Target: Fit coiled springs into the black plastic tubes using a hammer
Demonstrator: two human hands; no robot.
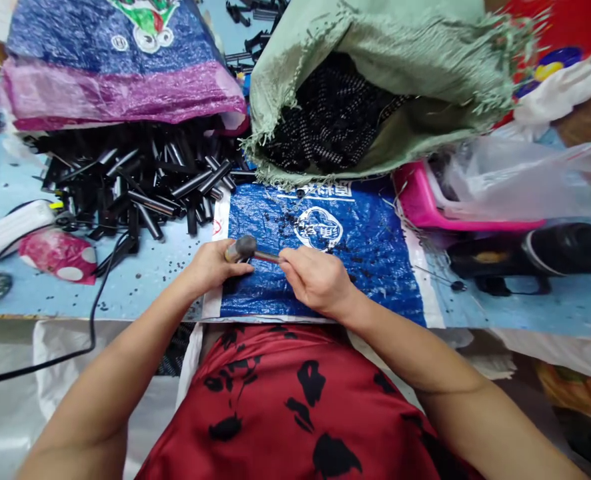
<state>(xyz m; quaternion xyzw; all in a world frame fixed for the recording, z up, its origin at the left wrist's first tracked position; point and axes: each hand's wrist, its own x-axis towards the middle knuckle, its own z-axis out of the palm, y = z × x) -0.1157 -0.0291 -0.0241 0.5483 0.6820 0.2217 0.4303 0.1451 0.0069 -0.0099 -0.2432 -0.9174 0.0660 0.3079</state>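
Observation:
My right hand [318,280] is wrapped round the thin handle of a small hammer [245,247], whose grey head lies to the left. Close against that head is my left hand [213,267], thumb and fingers bent towards each other. Whatever it pinches is hidden behind the hammer head; a dark patch shows beneath the thumb. Both hands are over a blue woven sack [285,293] with white print, spread flat on the table. Small black bits [358,260] are scattered across this sack.
A heap of black tube-like parts [160,180] lies back left, under a blue and purple bag [125,87]. An open green sack [425,53] holds dark strips. To the right are a pink basket [415,200] and a black bottle [570,250]. A black cable [93,327] hangs over the table's edge.

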